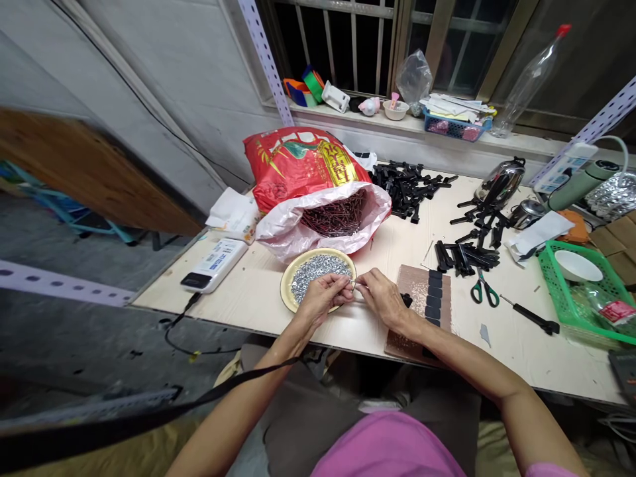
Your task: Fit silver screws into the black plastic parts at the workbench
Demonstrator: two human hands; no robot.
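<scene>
My left hand (324, 295) is over the near right rim of a shallow cream dish (285, 286), its thumb and fingers pinched together. Small silvery metal pieces (318, 270) fill the dish. Just right of it, my right hand (385, 298) also pinches, with its fingertips meeting those of my left hand. A tiny light-coloured piece shows between the fingertips, too small to name. Behind the dish lies a red bag (298, 162), its white mouth open on many thin dark-reddish metal pins or screws (338, 215). A brown board (410, 281) with black rectangular pads (434, 293) lies beside my right wrist.
Black plastic parts (405, 189) are heaped behind the bag's right side, with more (464, 257) nearer. Green-handled scissors (484, 291), a screwdriver (531, 318) and a green basket (551, 281) are on the right. A white power bank (214, 265) with a cable lies left.
</scene>
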